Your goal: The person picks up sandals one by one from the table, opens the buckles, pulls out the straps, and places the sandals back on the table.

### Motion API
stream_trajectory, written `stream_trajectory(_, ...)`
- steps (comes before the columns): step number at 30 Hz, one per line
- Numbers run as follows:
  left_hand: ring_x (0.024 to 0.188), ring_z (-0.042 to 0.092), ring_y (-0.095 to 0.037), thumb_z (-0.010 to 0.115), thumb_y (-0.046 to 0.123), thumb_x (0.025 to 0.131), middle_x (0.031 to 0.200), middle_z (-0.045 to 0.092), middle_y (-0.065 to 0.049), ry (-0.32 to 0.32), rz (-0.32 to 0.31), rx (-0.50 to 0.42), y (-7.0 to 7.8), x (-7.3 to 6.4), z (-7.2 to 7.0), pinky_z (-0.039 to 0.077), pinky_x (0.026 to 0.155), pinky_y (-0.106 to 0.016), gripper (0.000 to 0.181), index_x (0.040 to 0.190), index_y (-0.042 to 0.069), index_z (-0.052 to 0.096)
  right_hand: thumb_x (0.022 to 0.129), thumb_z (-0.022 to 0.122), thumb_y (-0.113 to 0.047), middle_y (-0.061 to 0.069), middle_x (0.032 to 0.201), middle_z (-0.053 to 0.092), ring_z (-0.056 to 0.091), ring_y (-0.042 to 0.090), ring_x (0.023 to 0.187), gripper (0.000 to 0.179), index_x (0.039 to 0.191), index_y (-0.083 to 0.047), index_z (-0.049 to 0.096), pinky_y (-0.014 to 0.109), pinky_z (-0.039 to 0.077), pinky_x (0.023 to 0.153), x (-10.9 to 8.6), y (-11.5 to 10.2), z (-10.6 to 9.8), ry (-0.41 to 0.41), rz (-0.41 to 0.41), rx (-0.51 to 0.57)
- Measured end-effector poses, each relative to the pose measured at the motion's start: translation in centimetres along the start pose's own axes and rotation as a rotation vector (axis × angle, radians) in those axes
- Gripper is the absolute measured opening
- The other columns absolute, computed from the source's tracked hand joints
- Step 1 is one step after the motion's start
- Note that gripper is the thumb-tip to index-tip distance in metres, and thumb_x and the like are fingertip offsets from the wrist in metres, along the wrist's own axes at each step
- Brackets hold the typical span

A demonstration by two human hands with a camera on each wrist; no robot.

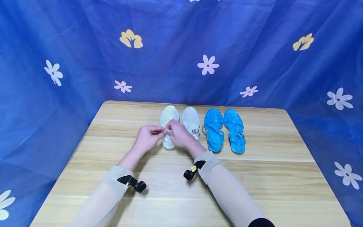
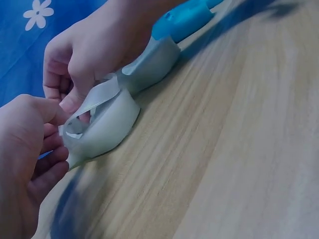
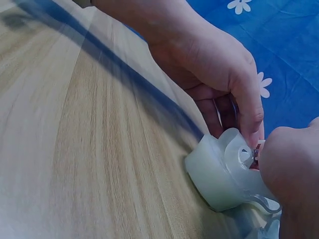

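Two translucent white jelly sandals stand side by side at the back middle of the table. Over the left white sandal (image 1: 169,114) both hands meet at its ankle strap (image 2: 102,94). The left hand (image 1: 147,137) pinches the strap near the buckle (image 3: 246,156) from the left side. From the right, the right hand (image 1: 180,134) pinches the strap with thumb and index finger. Its fingers partly cover the buckle, so whether it is fastened cannot be told. The right white sandal (image 1: 190,117) lies beside the right hand, its buckle showing on its outer side.
A pair of blue jelly sandals stands to the right: one blue sandal (image 1: 213,119) with its strap loose at the side, and another blue sandal (image 1: 233,119) with a buckle on its strap. Behind the wooden table (image 1: 181,195) hangs a blue flowered curtain (image 1: 170,63).
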State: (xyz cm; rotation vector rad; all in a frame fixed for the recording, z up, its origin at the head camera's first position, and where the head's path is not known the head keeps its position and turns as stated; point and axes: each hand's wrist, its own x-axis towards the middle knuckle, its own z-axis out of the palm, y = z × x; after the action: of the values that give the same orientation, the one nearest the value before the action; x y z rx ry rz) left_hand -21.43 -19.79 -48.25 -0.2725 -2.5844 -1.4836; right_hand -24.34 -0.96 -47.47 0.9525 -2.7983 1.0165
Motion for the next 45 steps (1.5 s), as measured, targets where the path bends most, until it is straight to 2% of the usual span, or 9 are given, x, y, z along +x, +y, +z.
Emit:
stream_trajectory(3,0.094,0.078,-0.026,0.086,0.014,0.089,0.102,0.08,-0.009,0.01,-0.007,-0.014,-0.1,-0.1,0.1,0.062,0.083,-0.032,0.015,0.103,0.007,0.085,0.101,0.063,0.003,0.007,0.113,0.064,0.063,0.022,0.109,0.014,0.114,-0.003,0.064,0.033,0.051,0.101,0.0,0.1,-0.1,-0.009,0.034,0.054)
stream_trajectory(9,0.093,0.077,-0.027,0.086,0.007,0.088,0.101,0.08,-0.01,0.013,-0.016,-0.025,-0.9,-0.6,-0.3,0.06,0.081,-0.023,0.015,0.102,0.004,0.084,0.107,0.053,0.003,0.007,0.102,0.066,0.067,0.019,0.097,0.008,0.11,-0.002,0.06,0.028,0.056,0.09,-0.1,0.5,-0.4,0.048,0.192,0.391)
stream_trajectory(12,0.091,0.077,-0.027,0.088,0.01,0.088,0.103,0.079,-0.012,0.0,0.01,-0.022,-1.0,-0.6,-0.4,0.06,0.079,-0.021,0.02,0.106,0.002,0.083,0.108,0.055,-0.003,0.005,0.103,0.066,0.065,0.017,0.099,0.007,0.109,-0.003,0.062,0.028,0.054,0.093,-0.1,0.4,-0.5,0.017,0.143,0.339)
stream_trajectory(15,0.086,0.073,-0.023,0.087,0.012,0.089,0.101,0.079,-0.011,-0.038,0.048,0.051,-1.1,-0.4,-0.5,0.059,0.075,-0.024,0.023,0.11,0.002,0.082,0.106,0.061,-0.003,0.004,0.106,0.067,0.062,0.017,0.102,0.008,0.112,-0.004,0.066,0.03,0.051,0.095,-0.2,0.2,-0.5,0.003,0.124,0.301)
stream_trajectory(21,0.084,0.062,-0.023,0.084,0.02,0.089,0.096,0.071,-0.007,-0.124,0.176,0.29,0.3,0.5,-0.6,0.052,0.075,-0.039,0.032,0.116,0.003,0.081,0.101,0.067,0.003,0.002,0.103,0.07,0.066,0.015,0.096,0.013,0.111,-0.004,0.069,0.027,0.055,0.09,-0.5,0.1,-0.2,0.077,0.163,0.4)
stream_trajectory(25,0.089,0.061,-0.026,0.083,0.023,0.088,0.095,0.068,-0.007,-0.164,0.184,0.366,1.3,1.0,-0.6,0.051,0.079,-0.044,0.031,0.112,0.004,0.081,0.1,0.068,0.005,0.005,0.103,0.071,0.068,0.016,0.093,0.014,0.111,-0.003,0.069,0.026,0.057,0.086,-0.4,0.1,0.0,0.132,0.117,0.408)
stream_trajectory(36,0.09,0.07,-0.028,0.083,0.017,0.093,0.102,0.073,-0.011,-0.111,0.085,0.228,1.1,0.8,-0.4,0.058,0.083,-0.045,0.023,0.108,0.002,0.074,0.096,0.068,0.008,0.006,0.11,0.069,0.068,0.019,0.098,0.019,0.113,-0.002,0.071,0.024,0.055,0.086,-0.2,-0.4,-0.6,0.133,0.016,0.241)
stream_trajectory(40,0.082,0.069,-0.022,0.085,0.021,0.092,0.095,0.074,-0.007,-0.083,0.056,0.17,0.9,0.8,-0.4,0.058,0.076,-0.038,0.023,0.105,0.005,0.074,0.098,0.068,0.004,0.006,0.114,0.071,0.069,0.018,0.102,0.019,0.115,-0.003,0.074,0.025,0.055,0.09,-0.2,-0.1,-0.7,0.081,0.025,0.205)
stream_trajectory(45,0.08,0.071,-0.019,0.087,0.019,0.09,0.093,0.076,-0.004,-0.051,0.059,0.141,0.8,0.5,-0.4,0.058,0.074,-0.035,0.019,0.101,0.008,0.076,0.104,0.068,-0.009,0.002,0.109,0.073,0.067,0.015,0.099,0.014,0.113,-0.005,0.077,0.027,0.054,0.09,0.0,0.1,-1.0,0.001,0.089,0.263)
